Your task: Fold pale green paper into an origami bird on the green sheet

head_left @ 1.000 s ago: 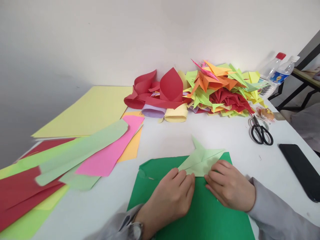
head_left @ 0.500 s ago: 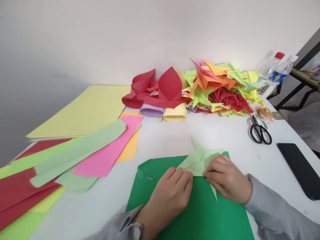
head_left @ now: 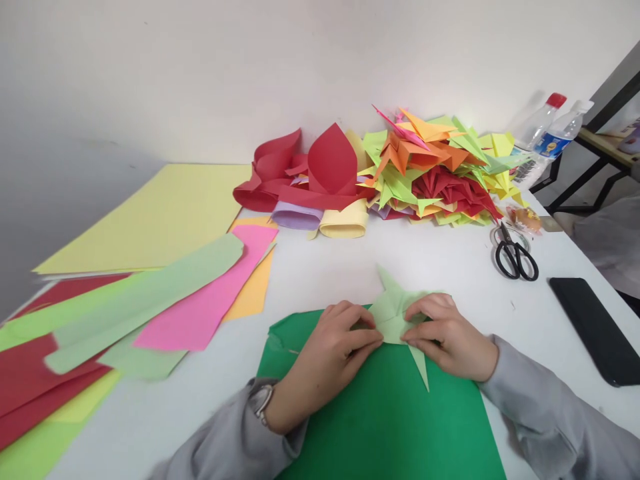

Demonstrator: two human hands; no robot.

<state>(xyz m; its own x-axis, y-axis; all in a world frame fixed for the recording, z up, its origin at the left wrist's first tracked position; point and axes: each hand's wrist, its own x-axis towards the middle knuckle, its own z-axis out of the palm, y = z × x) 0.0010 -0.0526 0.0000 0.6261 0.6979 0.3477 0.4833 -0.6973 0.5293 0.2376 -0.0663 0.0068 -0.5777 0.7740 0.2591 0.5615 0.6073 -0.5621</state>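
A pale green folded paper star (head_left: 393,310) lies at the far edge of a dark green sheet (head_left: 390,413). One point of the star sticks up and away, another points toward me. My left hand (head_left: 335,357) pinches its left side, thumb and index finger closed at the lower edge. On the right side, my right hand (head_left: 445,333) grips the paper between thumb and fingers. Parts of the star's left and right points are hidden behind my fingers.
Strips of coloured paper, one of them pink (head_left: 200,307), lie to the left before large yellow sheets (head_left: 145,213). A pile of folded paper stars (head_left: 435,167) and red paper shapes (head_left: 333,160) stand by the wall. Black scissors (head_left: 515,257), a phone (head_left: 593,330) and bottles (head_left: 555,137) are on the right.
My left hand has turned, its fingers now reaching over the star's left side with a clearer pinch. My right fingers have spread more across the right side. The view has shifted slightly.
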